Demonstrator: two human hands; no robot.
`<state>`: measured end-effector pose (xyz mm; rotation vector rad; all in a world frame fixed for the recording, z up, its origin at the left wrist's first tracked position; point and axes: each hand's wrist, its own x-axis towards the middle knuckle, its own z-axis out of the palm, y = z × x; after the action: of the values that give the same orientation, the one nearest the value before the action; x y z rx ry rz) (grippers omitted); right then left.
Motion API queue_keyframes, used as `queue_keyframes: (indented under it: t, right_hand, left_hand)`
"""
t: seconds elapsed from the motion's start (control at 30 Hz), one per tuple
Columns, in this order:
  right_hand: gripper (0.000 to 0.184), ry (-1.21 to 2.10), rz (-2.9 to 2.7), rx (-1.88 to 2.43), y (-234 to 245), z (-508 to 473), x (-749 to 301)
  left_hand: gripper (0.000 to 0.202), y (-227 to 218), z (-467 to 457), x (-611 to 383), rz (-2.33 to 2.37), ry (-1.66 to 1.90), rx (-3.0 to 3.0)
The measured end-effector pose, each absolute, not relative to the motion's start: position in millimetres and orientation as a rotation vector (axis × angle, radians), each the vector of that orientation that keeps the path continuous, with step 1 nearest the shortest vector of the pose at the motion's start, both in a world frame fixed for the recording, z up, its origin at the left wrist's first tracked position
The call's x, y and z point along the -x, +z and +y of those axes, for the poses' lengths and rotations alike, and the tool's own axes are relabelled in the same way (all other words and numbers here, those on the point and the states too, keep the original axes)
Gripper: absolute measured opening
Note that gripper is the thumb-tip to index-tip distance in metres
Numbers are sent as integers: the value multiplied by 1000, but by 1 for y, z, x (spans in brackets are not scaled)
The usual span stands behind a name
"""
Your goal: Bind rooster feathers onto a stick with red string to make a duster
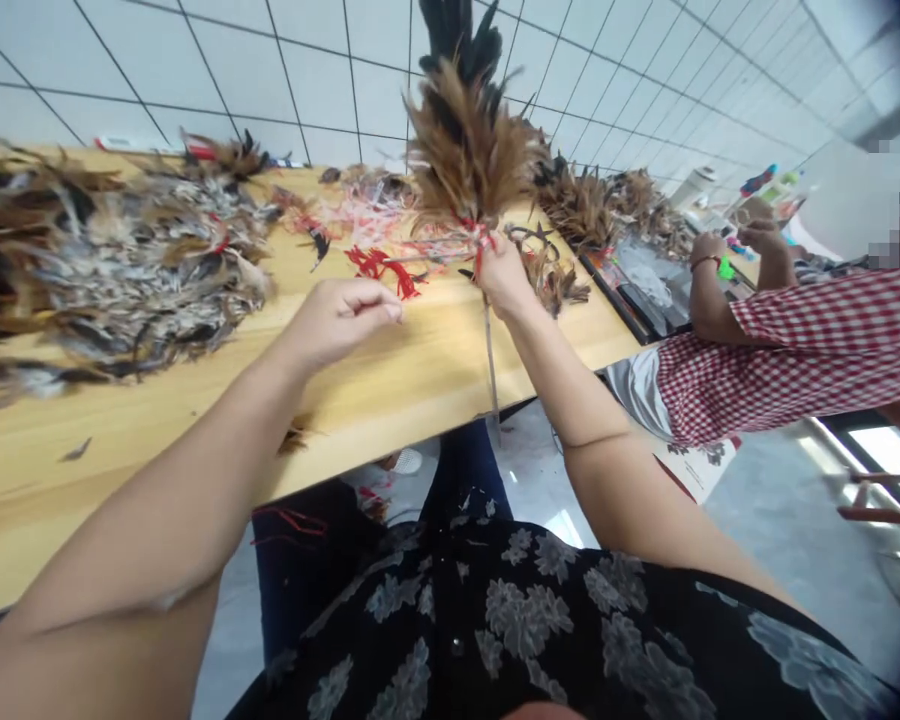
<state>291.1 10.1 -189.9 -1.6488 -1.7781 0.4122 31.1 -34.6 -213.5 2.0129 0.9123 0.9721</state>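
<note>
My right hand [504, 278] is closed round a thin stick [490, 365] that carries a bunch of brown and black feathers [469, 140], held upright over the wooden table [390, 380]. Red string [480, 242] is wound where the feathers meet the stick. My left hand [341, 318] hovers over the table to the left, its fingers pinched together; whether it holds a thread is too fine to see. Loose red strings [379, 268] lie on the table between the hands.
A big heap of grey, brown and black feathers [112, 260] covers the table's left. More feather bunches [592, 205] lie at the far right. A person in a red checked sleeve [802, 350] works beside me on the right. White tiled wall behind.
</note>
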Motion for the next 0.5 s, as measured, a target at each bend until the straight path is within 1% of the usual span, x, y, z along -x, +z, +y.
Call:
queue_keyframes:
  t: [0.07, 0.2, 0.27, 0.37, 0.5]
  right_hand:
    - [38, 239, -1821, 1855, -197, 13, -280]
    - [40, 186, -2035, 2069, -210, 4, -250]
    - [43, 203, -2193, 2054, -216, -5, -238]
    - [42, 174, -2514, 1915, -217, -24, -229]
    - [42, 19, -2893, 1703, -201, -58, -234]
  left_hand:
    - [33, -214, -43, -40, 893, 988, -2118]
    - [30, -211, -51, -46, 907, 1004, -2283]
    - [30, -204, -50, -39, 938, 1046, -2354]
    - [32, -188, -42, -16, 1089, 1176, -2445]
    - [44, -173, -31, 14, 1317, 1193, -2577]
